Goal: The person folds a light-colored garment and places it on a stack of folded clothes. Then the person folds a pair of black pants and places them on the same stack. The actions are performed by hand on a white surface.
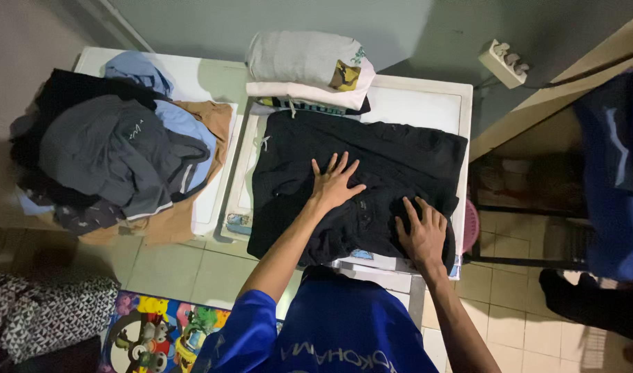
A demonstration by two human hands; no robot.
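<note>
White washer top point(427, 103), probably; tiled floor point(517, 311).

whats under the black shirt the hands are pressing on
The black shirt lies on a white appliance top, whose edges show around it. The left hand and right hand press it; everything beneath stays hidden.

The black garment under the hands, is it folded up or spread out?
Mostly spread: the black garment lies flat across the white machine top, left hand and right hand pressing on it.
</note>
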